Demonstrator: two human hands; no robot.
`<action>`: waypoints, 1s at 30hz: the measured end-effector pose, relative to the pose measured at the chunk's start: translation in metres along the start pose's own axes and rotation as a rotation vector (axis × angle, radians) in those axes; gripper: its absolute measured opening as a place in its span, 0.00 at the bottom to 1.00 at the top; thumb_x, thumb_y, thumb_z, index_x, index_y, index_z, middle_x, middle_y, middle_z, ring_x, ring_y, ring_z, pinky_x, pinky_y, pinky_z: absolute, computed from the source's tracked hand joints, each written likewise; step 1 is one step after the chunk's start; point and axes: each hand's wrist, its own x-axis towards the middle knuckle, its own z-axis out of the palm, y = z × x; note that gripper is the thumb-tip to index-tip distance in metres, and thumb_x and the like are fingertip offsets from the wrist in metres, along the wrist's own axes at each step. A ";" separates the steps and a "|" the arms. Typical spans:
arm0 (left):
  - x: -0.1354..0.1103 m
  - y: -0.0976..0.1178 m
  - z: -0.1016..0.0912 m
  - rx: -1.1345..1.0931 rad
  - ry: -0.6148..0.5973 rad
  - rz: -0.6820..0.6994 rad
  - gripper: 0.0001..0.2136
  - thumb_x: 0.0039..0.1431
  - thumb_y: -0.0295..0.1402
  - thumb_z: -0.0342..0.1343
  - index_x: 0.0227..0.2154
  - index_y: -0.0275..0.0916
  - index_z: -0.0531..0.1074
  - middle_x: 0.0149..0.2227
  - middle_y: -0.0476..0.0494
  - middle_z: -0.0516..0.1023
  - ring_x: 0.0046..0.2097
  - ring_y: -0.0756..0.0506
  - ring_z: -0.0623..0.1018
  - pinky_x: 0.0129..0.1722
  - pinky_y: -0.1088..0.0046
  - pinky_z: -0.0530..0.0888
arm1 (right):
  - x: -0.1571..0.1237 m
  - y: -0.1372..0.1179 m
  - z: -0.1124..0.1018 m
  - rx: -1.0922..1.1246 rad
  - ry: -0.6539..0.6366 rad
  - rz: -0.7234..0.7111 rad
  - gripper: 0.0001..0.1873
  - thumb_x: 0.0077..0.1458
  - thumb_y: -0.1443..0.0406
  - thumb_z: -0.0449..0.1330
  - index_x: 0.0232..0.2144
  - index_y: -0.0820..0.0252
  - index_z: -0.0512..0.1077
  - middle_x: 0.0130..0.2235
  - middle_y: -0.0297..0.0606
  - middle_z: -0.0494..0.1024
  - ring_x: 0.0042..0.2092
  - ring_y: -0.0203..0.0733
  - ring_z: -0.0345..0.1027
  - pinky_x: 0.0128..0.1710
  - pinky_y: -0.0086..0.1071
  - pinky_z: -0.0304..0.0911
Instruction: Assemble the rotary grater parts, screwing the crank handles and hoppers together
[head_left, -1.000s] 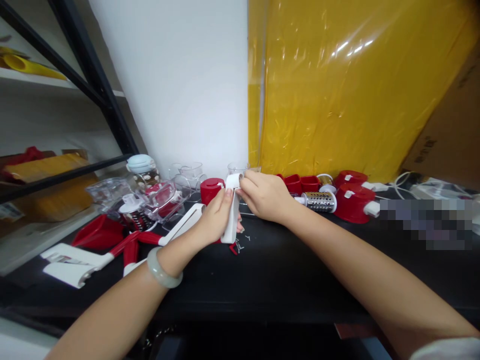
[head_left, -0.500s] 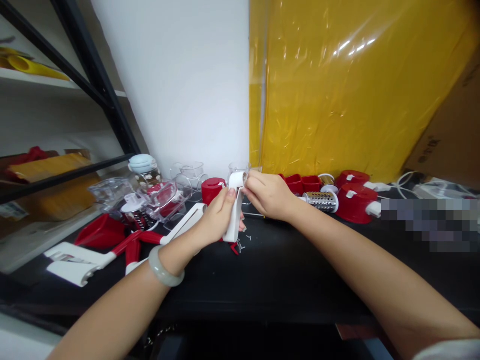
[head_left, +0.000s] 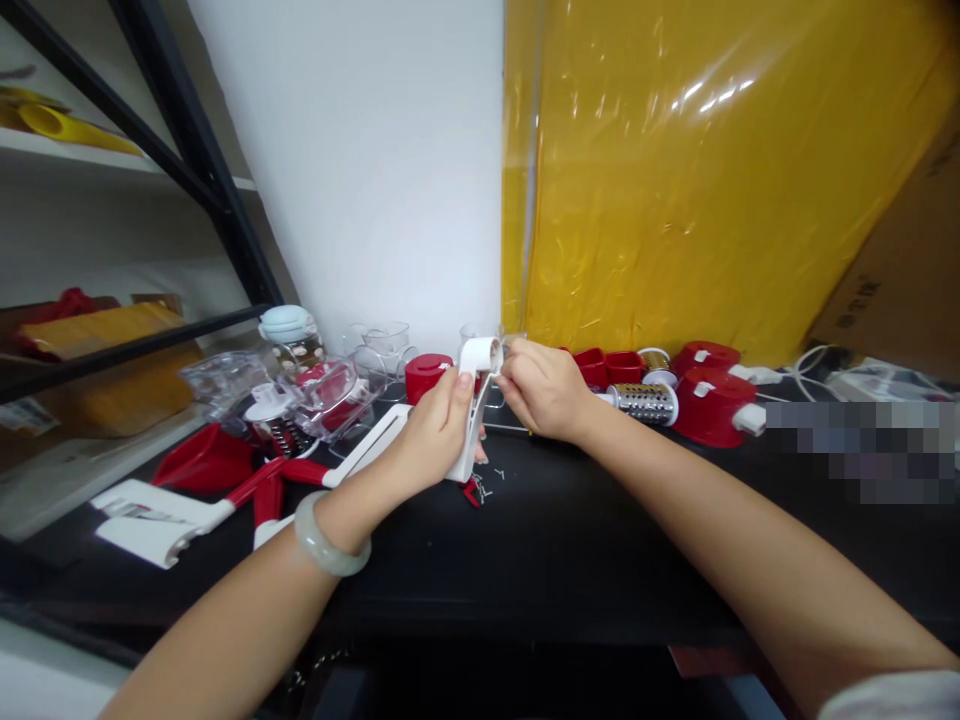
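My left hand (head_left: 441,428) is closed around a white plastic part (head_left: 471,420), long and narrow with a hollow round end at the top, held tilted above the table. Beside that round end is my right hand (head_left: 546,388), its fingers pinched together; what they hold, if anything, is hidden. Under the white part, small silver screws (head_left: 486,490) lie scattered on the black table with a small red piece (head_left: 471,492). To the left of my left hand lie white and red plastic handles (head_left: 154,522) and a red scoop-like piece (head_left: 202,462).
Clear plastic hoppers (head_left: 330,400) and a light-blue-lidded jar (head_left: 288,325) stand at the back left. A red cup-shaped part (head_left: 427,378) sits behind my hands. Further right are a metal grater drum (head_left: 645,402) and red bases (head_left: 714,405). A black shelf frame (head_left: 187,150) rises at left.
My right hand has shifted slightly to the right, away from the round end of the white part. That end now shows its opening more. My left hand keeps its hold.
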 end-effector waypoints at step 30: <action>0.011 -0.006 0.000 -0.354 -0.022 -0.293 0.28 0.60 0.61 0.43 0.27 0.39 0.66 0.16 0.47 0.73 0.16 0.45 0.75 0.14 0.72 0.72 | -0.008 -0.017 0.012 -0.080 0.015 0.282 0.08 0.63 0.63 0.56 0.35 0.58 0.74 0.37 0.40 0.78 0.41 0.43 0.64 0.39 0.38 0.56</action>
